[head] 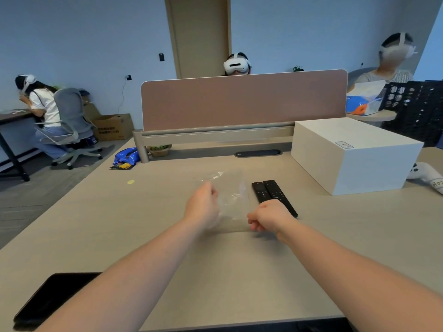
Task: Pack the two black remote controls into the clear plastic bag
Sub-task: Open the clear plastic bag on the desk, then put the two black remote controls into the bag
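Both forearms reach over the desk (167,248) to the clear plastic bag (230,195), left hand (203,207) and right hand (268,218) curled closed on its near edges. Spreading the mouth wide (toward the two black remote controls (271,191) lying just right) should ease loading.

Pale blue walls (84,32) and a tan door (199,37) behind a light wood desk (227,271) with brown divider panel (242,101); grey swivel chair (72,121) on grey floor (28,204) at left.
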`<state>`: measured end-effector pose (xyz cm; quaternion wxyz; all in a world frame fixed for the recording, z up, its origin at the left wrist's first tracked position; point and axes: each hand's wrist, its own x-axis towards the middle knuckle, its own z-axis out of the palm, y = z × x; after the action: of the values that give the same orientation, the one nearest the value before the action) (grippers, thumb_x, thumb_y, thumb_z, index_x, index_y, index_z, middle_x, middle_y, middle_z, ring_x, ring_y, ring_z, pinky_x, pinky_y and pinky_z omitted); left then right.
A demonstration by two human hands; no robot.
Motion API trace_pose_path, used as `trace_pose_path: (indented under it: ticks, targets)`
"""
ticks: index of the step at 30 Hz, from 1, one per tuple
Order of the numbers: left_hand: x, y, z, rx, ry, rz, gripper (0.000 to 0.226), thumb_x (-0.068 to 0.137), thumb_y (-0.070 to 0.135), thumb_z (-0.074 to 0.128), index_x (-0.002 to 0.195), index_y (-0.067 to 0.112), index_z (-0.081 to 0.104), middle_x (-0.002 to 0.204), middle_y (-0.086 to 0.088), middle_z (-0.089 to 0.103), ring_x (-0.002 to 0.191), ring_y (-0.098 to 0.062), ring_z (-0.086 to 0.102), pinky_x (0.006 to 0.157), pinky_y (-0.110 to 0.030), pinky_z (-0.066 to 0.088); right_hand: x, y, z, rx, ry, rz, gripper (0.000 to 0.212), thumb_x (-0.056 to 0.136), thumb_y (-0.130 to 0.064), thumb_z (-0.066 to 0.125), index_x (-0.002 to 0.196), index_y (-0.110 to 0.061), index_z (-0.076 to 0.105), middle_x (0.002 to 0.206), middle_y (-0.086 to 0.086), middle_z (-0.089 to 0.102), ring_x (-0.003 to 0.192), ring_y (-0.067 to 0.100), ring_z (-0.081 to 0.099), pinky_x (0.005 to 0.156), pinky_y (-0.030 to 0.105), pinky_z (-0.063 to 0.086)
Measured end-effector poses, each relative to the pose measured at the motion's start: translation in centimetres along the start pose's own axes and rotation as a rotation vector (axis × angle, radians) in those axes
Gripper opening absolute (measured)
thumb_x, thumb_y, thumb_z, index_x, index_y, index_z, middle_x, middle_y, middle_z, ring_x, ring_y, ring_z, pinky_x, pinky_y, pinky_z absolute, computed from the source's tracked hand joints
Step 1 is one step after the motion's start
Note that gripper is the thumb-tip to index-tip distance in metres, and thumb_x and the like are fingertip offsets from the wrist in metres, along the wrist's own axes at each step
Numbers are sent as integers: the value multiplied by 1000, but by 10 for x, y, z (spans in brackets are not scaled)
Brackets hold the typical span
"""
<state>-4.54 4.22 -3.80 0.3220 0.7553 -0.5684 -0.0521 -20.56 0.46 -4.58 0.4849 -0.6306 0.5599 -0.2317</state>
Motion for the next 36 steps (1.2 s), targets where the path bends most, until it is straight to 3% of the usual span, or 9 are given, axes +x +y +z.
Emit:
trace_pose_path:
  ticks: [3,6,10,14,16,21,24,30,36]
  targets:
    - [9,-9,-23,32,130,28,18,86,0,44,101,10,47,92,-12,56,84,-36,55,69,-40,42,0,6,-12,-22,-3,81,29,85,-5,58,57,-7,57,53,7,58,41,14,43,36,15,34]
    - [19,-15,-34,128,155,104,24,80,-9,42,92,10,52,92,-14,52,85,-37,53,63,-35,36,3,7,-18,-15,-17,129,29,86,-9,58,56,-8,57,53,6,58,43,14,42,43,20,31]
    - [23,-10,-34,100,131,160,24,88,0,43,101,8,62,106,-12,58,97,-33,55,76,-37,45,5,9,-14,-64,-7,71,24,86,-14,59,63,-11,60,58,5,62,45,13,45,46,20,37]
    - [11,-9,-27,184,102,259,27,85,9,48,110,12,60,109,-5,60,95,-28,59,76,-35,47,11,13,-12,-124,185,-41,39,87,-43,56,60,-15,54,59,3,58,56,21,51,59,28,42]
    - [9,-10,-25,198,45,301,33,85,8,48,117,12,58,113,-5,58,96,-27,58,76,-34,46,11,15,-18,-225,333,-94,44,91,-43,51,58,-14,49,58,3,52,63,25,51,62,30,41]
    - [5,-13,-22,239,-127,411,49,81,1,48,129,13,52,125,-7,55,114,-26,51,90,-33,45,12,23,-22,-646,320,-117,24,91,-30,55,102,-8,60,101,11,63,88,29,60,70,32,47]
    - [2,-14,-23,274,-197,406,53,82,3,47,133,16,47,133,-3,49,120,-23,48,94,-31,44,14,26,-17,-738,322,-135,28,90,-32,56,106,-10,60,114,10,57,98,30,61,76,36,51]
    - [0,-20,-23,323,-244,319,56,81,4,47,135,13,40,138,-3,40,115,-26,51,90,-35,48,19,25,-7,-884,378,-126,38,91,-47,52,111,-15,60,120,6,49,107,24,54,68,32,41]
    - [2,-24,-19,334,-295,270,55,81,6,51,135,8,40,142,-5,36,120,-27,48,94,-33,46,29,29,-8,-814,416,-32,45,88,-48,54,114,-11,58,120,8,53,112,26,54,84,36,49]
